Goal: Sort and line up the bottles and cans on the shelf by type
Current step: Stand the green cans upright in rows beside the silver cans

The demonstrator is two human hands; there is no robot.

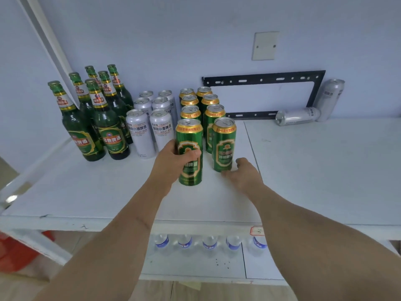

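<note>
Green can (190, 152) label partly hidden by left hand (173, 158).

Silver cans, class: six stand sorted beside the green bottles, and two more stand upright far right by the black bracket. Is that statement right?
Not quite. The head view shows six silver cans sorted beside the green bottles, but of the two by the black bracket, only one can is up, leaning on the wall; the other can lies on its side.

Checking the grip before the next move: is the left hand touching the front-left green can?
Touching. The head view shows the left hand wrapped around the front-left green can, thumb across its label.
</note>
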